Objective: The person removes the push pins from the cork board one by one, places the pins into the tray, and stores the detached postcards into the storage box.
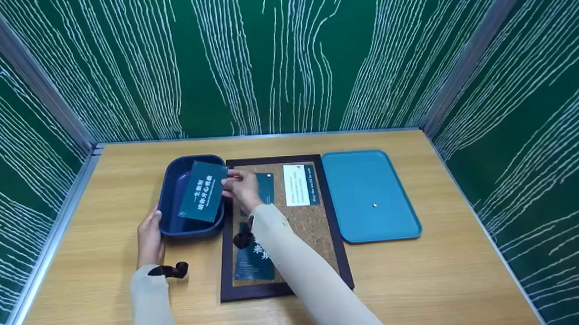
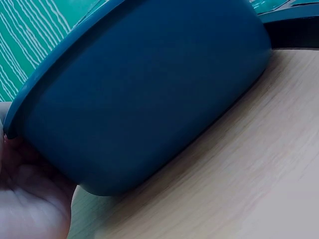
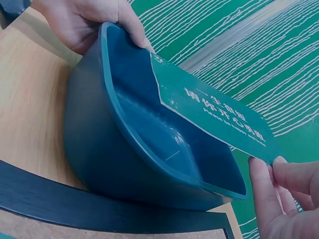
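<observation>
A deep dark blue plastic tub (image 1: 190,233) stands at the left of a framed corkboard (image 1: 311,230). My left hand (image 1: 149,237) grips the tub's near-left rim, with the thumb on top of it; in the left wrist view the palm (image 2: 30,199) lies against the tub's outside. Over the tub's opening, a dark green card (image 1: 204,191) with white lettering is held tilted. My right hand (image 1: 243,188) pinches one edge of this card between thumb and fingers. Inside the tub (image 3: 124,164), the right wrist view shows a bare stretch of floor; the card hides the rest.
On the corkboard lie a white-and-green card (image 1: 298,185) with a pin at its top, a green card (image 1: 266,183) partly behind my hand, and another green card (image 1: 252,263) under my right forearm. A light blue tray (image 1: 369,178) at the right holds a small pin (image 1: 375,205).
</observation>
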The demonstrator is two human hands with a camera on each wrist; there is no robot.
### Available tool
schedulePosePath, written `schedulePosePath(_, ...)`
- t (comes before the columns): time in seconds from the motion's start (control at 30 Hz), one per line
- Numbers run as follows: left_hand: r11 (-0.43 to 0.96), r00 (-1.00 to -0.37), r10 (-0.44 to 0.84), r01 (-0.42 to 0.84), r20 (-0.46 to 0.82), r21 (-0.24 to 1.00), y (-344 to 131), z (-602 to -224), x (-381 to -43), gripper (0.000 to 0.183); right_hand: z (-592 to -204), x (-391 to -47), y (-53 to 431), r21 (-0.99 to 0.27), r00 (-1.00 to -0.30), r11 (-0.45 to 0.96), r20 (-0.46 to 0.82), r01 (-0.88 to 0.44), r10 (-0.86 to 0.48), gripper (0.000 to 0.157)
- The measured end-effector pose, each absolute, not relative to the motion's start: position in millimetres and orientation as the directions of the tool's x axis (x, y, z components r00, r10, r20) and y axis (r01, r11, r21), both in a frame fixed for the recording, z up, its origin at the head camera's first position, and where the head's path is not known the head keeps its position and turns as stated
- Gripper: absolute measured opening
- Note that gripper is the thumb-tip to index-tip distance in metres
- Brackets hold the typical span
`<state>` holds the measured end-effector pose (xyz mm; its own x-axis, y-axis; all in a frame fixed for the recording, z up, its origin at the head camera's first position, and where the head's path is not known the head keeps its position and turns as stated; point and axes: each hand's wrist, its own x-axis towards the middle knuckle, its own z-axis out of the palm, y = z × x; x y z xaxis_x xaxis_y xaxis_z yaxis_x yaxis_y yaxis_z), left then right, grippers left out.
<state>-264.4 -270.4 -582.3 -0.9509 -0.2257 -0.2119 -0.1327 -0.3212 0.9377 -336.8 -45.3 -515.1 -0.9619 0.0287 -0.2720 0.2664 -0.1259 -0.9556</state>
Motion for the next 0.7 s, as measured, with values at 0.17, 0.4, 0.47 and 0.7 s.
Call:
schedulePosePath(0.17,-0.328,-0.942,-0.249,-0.137,-0.225,0.935,-272.1,-588.9,-267.8,0.049,-515.3,-335.3,-48.4,-0.955,-0.962,-0.126,-0.273,0.268,0.023,0.031)
schedulePosePath(0.4,-0.322,-0.935,-0.251,-0.165,-0.252,0.932,-272.7,-590.4,-268.7,0.051,-515.5,-334.2,-52.4,-0.954,-0.961,-0.130,-0.276,0.272,0.014,0.033)
schedulePosePath(0.47,-0.322,-0.933,-0.251,-0.171,-0.258,0.931,-272.9,-589.7,-268.4,0.052,-515.9,-334.0,-53.7,-0.955,-0.962,-0.129,-0.272,0.268,0.013,0.033)
schedulePosePath(0.7,-0.335,-0.936,-0.242,-0.167,-0.256,0.927,-273.8,-590.1,-268.2,0.051,-516.4,-332.0,-55.8,-0.958,-0.964,-0.111,-0.264,0.263,-0.002,0.033)
